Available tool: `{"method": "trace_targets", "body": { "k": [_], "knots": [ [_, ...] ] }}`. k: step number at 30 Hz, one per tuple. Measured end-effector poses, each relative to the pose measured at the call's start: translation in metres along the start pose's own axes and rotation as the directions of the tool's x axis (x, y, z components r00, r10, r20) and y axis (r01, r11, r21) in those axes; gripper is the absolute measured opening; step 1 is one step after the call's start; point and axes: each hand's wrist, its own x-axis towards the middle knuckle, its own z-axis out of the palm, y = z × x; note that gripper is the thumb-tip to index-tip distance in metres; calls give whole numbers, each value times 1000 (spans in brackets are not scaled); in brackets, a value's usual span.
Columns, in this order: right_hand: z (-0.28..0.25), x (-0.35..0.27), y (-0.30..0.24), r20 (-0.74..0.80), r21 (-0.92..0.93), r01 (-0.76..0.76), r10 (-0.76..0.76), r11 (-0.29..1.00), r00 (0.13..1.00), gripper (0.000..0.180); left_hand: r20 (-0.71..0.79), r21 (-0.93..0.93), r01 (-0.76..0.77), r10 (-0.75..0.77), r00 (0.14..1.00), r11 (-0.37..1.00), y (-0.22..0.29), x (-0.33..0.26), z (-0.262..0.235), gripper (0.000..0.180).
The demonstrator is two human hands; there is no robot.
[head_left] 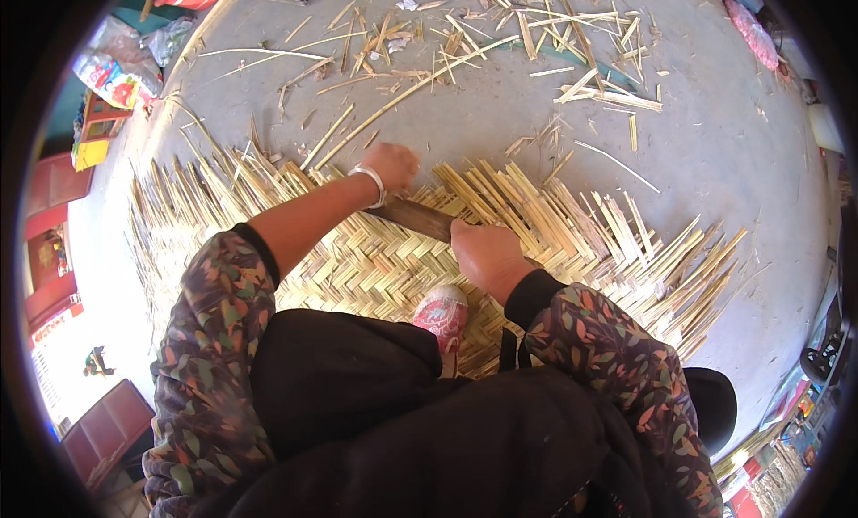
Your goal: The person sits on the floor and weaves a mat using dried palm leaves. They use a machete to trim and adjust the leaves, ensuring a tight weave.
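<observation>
Head view | woven bamboo mat (pixel 375 263) lies flat on concrete floor (pixel 715 143) under the person's shoe (pixel 441 314) | centre woven in herringbone; strip ends loose along far and right edges | left hand (pixel 391 167) closed at mat's far edge | right hand (pixel 487 254) grips dark blade tool (pixel 416 217) | cut strips (pixel 536 26) scattered beyond.

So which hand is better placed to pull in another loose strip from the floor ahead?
Probably the left. The left hand sits at the woven mat's far edge, closest to the loose strips on the floor. The right hand is nearer the body, gripping the dark blade.
</observation>
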Motion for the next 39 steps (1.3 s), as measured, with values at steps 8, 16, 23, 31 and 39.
{"method": "trace_targets", "body": {
  "k": [8, 16, 23, 31, 39],
  "knots": [
    [-13, 5, 8, -29, -15, -39, 39, 999, 999, 14, -515, 452, -154, 399, 759, 879, -45, 12, -194, 40],
    [-83, -5, 30, -177, 72, -88, 99, 994, 979, 28, -455, -565, 699, -872, 180, 439, -174, -205, -10, 109],
    [-62, -21, 11, -112, -43, 86, -91, 995, 990, 24, 286, -131, 957, -934, -214, -259, -41, -463, 247, 112],
    [3, -37, 22, 1, -165, 110, -111, 980, 994, 20, 545, -354, 853, -826, -145, -383, 23, -472, 311, 112],
    [12, -35, 20, 72, -229, 52, -36, 972, 997, 24, 558, -435, 810, -823, -101, -394, 24, -473, 322, 111]
  ]
}}
